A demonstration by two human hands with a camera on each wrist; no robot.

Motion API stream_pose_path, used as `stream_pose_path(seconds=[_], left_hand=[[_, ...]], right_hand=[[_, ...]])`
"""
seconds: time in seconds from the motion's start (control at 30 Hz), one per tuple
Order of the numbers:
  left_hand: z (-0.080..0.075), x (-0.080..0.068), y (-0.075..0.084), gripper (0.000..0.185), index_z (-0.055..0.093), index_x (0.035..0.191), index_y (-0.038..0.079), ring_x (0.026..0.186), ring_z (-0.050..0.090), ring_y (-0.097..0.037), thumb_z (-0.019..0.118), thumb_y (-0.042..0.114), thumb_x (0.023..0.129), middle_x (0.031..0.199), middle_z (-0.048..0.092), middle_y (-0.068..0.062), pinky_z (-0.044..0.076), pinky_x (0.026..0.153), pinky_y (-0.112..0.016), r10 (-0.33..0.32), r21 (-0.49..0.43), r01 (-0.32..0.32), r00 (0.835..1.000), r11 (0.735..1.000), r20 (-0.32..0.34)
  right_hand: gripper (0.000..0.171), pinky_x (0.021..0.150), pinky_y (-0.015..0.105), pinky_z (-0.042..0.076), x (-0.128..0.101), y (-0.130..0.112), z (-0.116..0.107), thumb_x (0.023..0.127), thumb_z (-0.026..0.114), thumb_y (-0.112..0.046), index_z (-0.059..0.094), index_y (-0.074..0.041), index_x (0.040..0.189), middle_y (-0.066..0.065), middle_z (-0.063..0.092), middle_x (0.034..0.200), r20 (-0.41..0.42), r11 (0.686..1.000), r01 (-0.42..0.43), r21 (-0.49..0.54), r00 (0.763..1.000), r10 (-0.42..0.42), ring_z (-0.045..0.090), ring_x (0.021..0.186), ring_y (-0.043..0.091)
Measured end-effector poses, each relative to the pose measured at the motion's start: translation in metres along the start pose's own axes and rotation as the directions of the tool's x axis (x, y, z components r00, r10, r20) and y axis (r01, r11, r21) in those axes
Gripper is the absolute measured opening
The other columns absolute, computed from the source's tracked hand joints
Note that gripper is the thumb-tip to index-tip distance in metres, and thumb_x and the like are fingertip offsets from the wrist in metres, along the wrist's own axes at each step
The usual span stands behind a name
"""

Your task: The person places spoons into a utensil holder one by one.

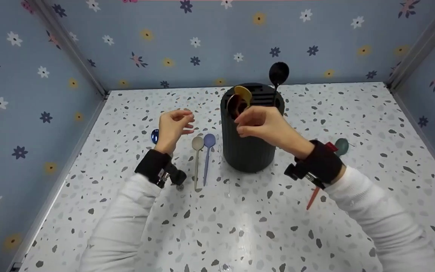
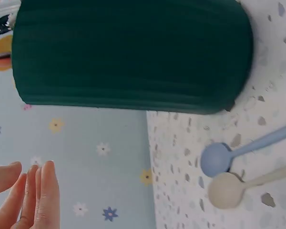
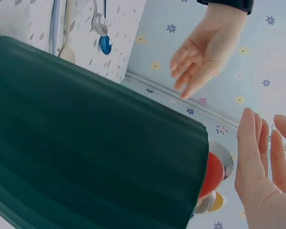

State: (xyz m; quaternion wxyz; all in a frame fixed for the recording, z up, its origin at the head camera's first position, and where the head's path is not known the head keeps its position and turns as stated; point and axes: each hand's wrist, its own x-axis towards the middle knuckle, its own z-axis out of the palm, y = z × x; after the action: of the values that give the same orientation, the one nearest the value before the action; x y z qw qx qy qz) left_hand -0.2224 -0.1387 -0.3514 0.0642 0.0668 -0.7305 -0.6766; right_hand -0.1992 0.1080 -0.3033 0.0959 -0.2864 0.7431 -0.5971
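Observation:
A dark ribbed utensil holder [image 1: 248, 151] stands upright on the table, looking dark green in both wrist views. A gold spoon [image 1: 244, 91], a dark reddish spoon [image 1: 234, 105] and a black spoon [image 1: 279, 73] stick up from it. My right hand [image 1: 264, 122] hovers in front of the rim, thumb and fingers bent toward each other with nothing visible between them. Left of the holder my left hand [image 1: 173, 126] is raised over the table, fingers loosely bent and holding nothing. In the right wrist view a red spoon [image 3: 212, 175] also shows at the holder's top.
A beige spoon [image 1: 197, 143] and a blue-violet spoon [image 1: 209, 140] lie side by side left of the holder. A shiny blue spoon [image 1: 155, 136] and a silver spoon [image 3: 99, 24] lie farther left. A green spoon [image 1: 341, 146] and a red handle [image 1: 313, 199] lie partly under the right wrist.

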Motion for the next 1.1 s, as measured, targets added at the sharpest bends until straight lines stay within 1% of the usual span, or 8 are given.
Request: stream_pose_path(seconds=[0.23,0.47,0.53,0.6,0.73,0.83,0.97,1.1], left_hand=[[-0.015,0.006,-0.026,0.023,0.059,0.104,-0.009,0.054,0.057,-0.007,0.057,0.004,0.085,0.085,0.062,-0.017,0.055,0.057,-0.025,-0.078,0.092,0.08,0.997,0.993,-0.03],[-0.036,0.008,-0.057,0.025,0.059,0.104,-0.01,0.05,0.055,-0.004,0.057,0.004,0.084,0.086,0.063,-0.017,0.055,0.054,-0.022,-0.128,0.199,0.144,0.988,0.969,-0.091],[-0.042,0.01,-0.067,0.024,0.058,0.104,-0.011,0.048,0.055,-0.004,0.057,0.003,0.084,0.084,0.062,-0.017,0.053,0.05,-0.019,-0.159,0.196,0.18,0.98,0.964,-0.118],[-0.049,0.01,-0.075,0.025,0.058,0.104,-0.012,0.045,0.054,-0.003,0.056,0.002,0.083,0.073,0.062,-0.011,0.052,0.047,-0.018,-0.187,0.177,0.21,0.972,0.961,-0.14],[-0.061,0.012,-0.089,0.026,0.056,0.104,-0.015,0.046,0.055,-0.006,0.055,-0.001,0.083,0.066,0.06,-0.004,0.054,0.049,-0.022,-0.214,0.141,0.238,0.963,0.961,-0.164],[-0.068,0.013,-0.097,0.026,0.056,0.104,-0.015,0.047,0.057,-0.008,0.056,-0.001,0.083,0.069,0.06,-0.008,0.055,0.051,-0.024,-0.231,0.142,0.259,0.954,0.955,-0.19],[-0.073,0.016,-0.105,0.025,0.057,0.102,-0.014,0.043,0.056,-0.008,0.057,-0.001,0.082,0.063,0.059,-0.006,0.054,0.047,-0.022,-0.25,0.148,0.286,0.942,0.947,-0.223],[-0.075,0.019,-0.112,0.024,0.059,0.101,-0.013,0.042,0.055,-0.007,0.058,0.001,0.081,0.06,0.059,-0.005,0.052,0.045,-0.02,-0.256,0.203,0.31,0.933,0.929,-0.254]], right_hand=[[0.023,0.075,0.033,0.053,-0.009,0.013,0.007,0.08,0.062,0.001,0.057,0.012,0.099,0.017,0.061,0.09,0.088,0.998,-0.028,0.057,0.996,0.023,0.062,0.077,0.017],[0.022,0.074,0.033,0.054,-0.016,0.031,0.014,0.08,0.06,0.001,0.058,0.01,0.099,0.015,0.061,0.086,0.168,0.998,-0.059,0.012,0.984,0.056,0.061,0.076,0.015],[0.023,0.074,0.032,0.054,-0.018,0.037,0.015,0.08,0.06,0.001,0.057,0.01,0.1,0.016,0.061,0.086,0.182,0.997,-0.081,-0.002,0.98,0.08,0.062,0.076,0.015],[0.023,0.074,0.032,0.054,-0.02,0.043,0.016,0.08,0.059,0.001,0.057,0.011,0.101,0.017,0.061,0.087,0.194,0.995,-0.103,-0.012,0.976,0.103,0.062,0.076,0.016],[0.025,0.074,0.032,0.054,-0.025,0.055,0.018,0.08,0.059,0.001,0.055,0.013,0.102,0.02,0.061,0.088,0.211,0.989,-0.147,0.014,0.967,0.141,0.062,0.077,0.017],[0.025,0.076,0.034,0.054,-0.028,0.063,0.02,0.08,0.059,0.002,0.056,0.012,0.103,0.024,0.06,0.09,0.219,0.98,-0.194,0.052,0.959,0.178,0.062,0.077,0.017],[0.025,0.077,0.037,0.053,-0.033,0.072,0.021,0.079,0.059,0.001,0.057,0.008,0.103,0.024,0.059,0.091,0.219,0.968,-0.242,0.067,0.95,0.222,0.062,0.077,0.018],[0.026,0.076,0.037,0.053,-0.038,0.081,0.021,0.079,0.059,0.0,0.057,0.007,0.104,0.022,0.06,0.091,0.22,0.959,-0.272,0.076,0.943,0.25,0.061,0.076,0.017]])
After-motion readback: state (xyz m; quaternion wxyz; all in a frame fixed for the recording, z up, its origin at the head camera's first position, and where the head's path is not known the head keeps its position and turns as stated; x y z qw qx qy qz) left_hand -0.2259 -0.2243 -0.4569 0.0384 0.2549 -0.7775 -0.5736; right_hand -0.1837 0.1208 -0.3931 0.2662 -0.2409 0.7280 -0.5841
